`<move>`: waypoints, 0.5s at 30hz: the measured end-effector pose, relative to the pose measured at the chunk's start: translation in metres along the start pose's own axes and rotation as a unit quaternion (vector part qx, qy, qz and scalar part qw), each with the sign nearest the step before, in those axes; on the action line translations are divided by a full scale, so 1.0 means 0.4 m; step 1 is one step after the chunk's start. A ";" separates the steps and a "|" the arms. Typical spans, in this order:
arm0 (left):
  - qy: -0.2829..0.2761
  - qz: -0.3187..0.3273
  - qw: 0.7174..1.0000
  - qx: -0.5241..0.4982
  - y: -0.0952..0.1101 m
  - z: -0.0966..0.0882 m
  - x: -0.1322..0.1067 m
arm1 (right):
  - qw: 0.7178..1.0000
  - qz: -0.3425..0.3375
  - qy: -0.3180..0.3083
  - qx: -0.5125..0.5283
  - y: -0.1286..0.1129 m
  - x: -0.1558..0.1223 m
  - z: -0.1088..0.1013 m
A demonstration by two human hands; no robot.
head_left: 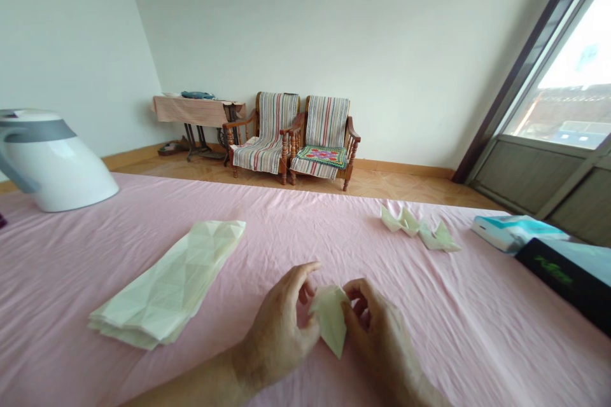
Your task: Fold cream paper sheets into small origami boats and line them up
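Between my hands, low in the middle of the head view, is a small pale green folded paper [331, 318] with its point toward me. My right hand [377, 324] pinches its right edge between thumb and fingers. On the other side, my left hand [286, 321] is curled at the paper's left edge, thumb and inner fingertips against it, index finger raised off it. To the left lies a stack of creased pale green paper sheets [169, 283]. Beyond my right hand stand finished-looking folded paper pieces [401, 220] with upturned points, and a similar folded piece [438, 236] beside them.
A pink cloth [286, 222] with wrinkles covers the table. At the left stands a white and grey jug [71, 165]. A blue and white packet [515, 232] and a black box [558, 273] lie at the right. Two wooden armchairs [324, 133] stand past the table's far edge.
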State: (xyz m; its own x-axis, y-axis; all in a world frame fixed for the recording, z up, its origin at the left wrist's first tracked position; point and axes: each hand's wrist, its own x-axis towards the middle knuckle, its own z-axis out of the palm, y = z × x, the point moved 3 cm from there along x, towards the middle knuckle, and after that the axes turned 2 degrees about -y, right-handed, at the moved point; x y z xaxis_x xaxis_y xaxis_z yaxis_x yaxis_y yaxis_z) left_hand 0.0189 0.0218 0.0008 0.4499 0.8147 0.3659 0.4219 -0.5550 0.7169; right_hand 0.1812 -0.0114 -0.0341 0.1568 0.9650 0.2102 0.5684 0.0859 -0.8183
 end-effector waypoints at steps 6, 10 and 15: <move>-0.015 -0.008 1.000 0.019 -0.011 -0.004 -0.002 | 0.999 -0.052 -0.009 -0.007 -0.003 -0.002 -0.007; -0.057 0.017 0.998 0.026 -0.014 -0.017 0.002 | 0.992 -0.124 -0.033 -0.021 -0.025 -0.003 -0.018; -0.129 0.073 0.989 0.020 -0.009 -0.037 0.006 | 0.980 -0.180 -0.049 -0.068 -0.022 -0.009 -0.020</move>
State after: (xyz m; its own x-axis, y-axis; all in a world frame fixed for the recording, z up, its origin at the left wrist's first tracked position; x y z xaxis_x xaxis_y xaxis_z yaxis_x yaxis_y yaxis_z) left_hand 0.0067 0.0284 0.0080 0.6923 0.6584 0.2954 0.3667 -0.6735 0.6418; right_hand 0.1820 -0.0175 -0.0232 -0.1478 0.8982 0.4140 0.6758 0.3973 -0.6209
